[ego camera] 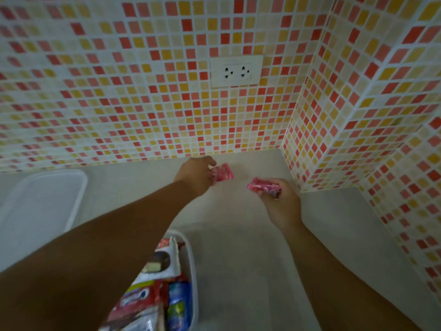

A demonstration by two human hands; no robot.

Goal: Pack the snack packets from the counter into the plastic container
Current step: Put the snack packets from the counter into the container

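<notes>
My left hand (196,175) reaches to the back of the pale counter (250,247) and grips one end of a small pink snack packet (223,172) near the wall. Further right, my right hand (279,201) is closed around a second pink packet (263,187), whose left end sticks out past my fingers. The clear plastic container (192,271) stands at the near edge under my left forearm, which hides part of it. It holds several packets, among them a red one (140,299), a blue one (179,304) and a white one (164,259).
A translucent white lid (43,201) lies flat on the counter at the left. Mosaic-tiled walls (167,103) close the back and the right, with a tiled corner column (370,139) jutting out. A double wall socket (236,71) sits above the packets.
</notes>
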